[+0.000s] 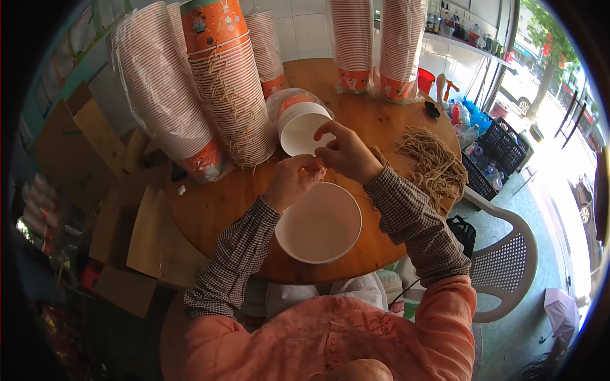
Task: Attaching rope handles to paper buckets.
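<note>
Both hands meet over the far rim of a wide white paper bucket (318,228) standing at the table's near edge. My left hand (292,183) is closed in a pinch, with a thin pale bit showing at its fingertips, too small to name. My right hand (352,155) is closed too, its fingertips bent close to the left ones; what they hold is hidden. Just beyond lies a short wrapped stack of paper buckets (304,130), its white open end toward me. A heap of tan stringy strands (432,162) lies right of my right forearm.
A tall stack of orange-printed buckets (225,89) with strands hanging on it stands left on the round wooden table (216,213). Wrapped stacks (159,89) stand beside it, another (400,51) at the back. Cardboard boxes (136,235) lie left; a white chair (502,267) stands right.
</note>
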`<control>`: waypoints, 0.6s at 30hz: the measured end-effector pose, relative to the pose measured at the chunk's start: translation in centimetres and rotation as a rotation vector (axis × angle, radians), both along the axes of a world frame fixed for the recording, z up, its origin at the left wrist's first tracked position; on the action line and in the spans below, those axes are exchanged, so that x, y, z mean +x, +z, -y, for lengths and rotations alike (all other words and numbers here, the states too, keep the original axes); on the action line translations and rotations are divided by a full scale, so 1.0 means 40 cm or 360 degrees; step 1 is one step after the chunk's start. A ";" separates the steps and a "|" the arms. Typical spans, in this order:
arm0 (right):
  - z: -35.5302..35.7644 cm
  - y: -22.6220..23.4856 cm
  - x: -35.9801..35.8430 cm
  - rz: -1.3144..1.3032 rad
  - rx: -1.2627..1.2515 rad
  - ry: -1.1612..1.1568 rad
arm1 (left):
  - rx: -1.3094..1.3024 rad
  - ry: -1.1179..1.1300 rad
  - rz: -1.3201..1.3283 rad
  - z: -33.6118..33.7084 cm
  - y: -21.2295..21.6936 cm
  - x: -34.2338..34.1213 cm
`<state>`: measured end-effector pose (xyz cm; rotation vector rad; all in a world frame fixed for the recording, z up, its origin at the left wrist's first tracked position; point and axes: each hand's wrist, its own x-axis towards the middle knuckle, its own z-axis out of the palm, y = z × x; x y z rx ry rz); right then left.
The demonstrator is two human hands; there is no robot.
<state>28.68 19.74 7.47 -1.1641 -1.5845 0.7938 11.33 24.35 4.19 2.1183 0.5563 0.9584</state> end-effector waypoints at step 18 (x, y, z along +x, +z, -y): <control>0.036 0.057 0.182 -0.1146 -0.0310 0.0266 | 0.0675 0.0067 -0.0489 0.009 -0.063 0.060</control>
